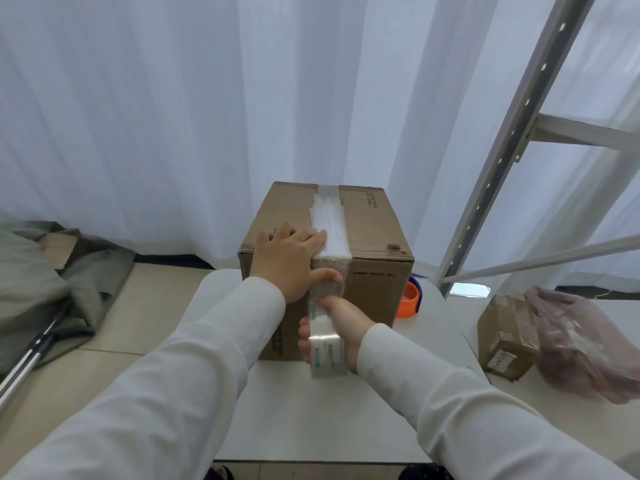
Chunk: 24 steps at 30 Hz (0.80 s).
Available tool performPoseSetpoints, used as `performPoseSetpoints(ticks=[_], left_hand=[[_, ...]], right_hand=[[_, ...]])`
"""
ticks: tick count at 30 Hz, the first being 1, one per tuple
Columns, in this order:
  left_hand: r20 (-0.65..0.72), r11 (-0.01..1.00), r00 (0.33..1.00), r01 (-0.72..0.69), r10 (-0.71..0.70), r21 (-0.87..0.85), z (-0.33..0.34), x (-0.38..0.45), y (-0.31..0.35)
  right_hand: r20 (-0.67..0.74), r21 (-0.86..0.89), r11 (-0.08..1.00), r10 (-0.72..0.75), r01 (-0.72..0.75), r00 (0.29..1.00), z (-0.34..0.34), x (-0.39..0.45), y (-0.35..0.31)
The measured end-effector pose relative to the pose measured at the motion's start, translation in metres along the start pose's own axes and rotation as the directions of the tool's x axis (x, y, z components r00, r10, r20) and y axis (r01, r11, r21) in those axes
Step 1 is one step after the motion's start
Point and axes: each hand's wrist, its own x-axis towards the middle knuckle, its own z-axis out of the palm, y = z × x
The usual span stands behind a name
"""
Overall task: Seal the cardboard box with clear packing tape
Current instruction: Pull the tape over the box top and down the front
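While the left hand presses flat, fingers straight, on the brown cardboard box mid-surface, the right hand grips the clear packing tape roll; the top seam is taped, the front run and cut remain.

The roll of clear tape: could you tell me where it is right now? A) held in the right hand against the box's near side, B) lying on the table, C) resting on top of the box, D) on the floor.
A: the right hand grips the roll of clear tape in front of the cardboard box, its strip running up over the top.
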Motion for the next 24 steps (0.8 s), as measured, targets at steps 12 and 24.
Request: performPoseSetpoints(ticks=[12, 24], left_hand=[[0.025, 0.999, 0.999, 0.021, -0.02, -0.042, -0.002, 0.0, 0.0], [-0.079, 1.0, 0.997, -0.018, 0.02, 0.022, 0.005, 0.003, 0.003]], right_hand=[[0.051, -0.103, 0.995, 0.019, -0.014, 0.999, -0.007, 0.001, 0.001], [0.206, -0.358, 0.907, -0.153, 0.22, 0.966, -0.012, 0.007, 0.02]])
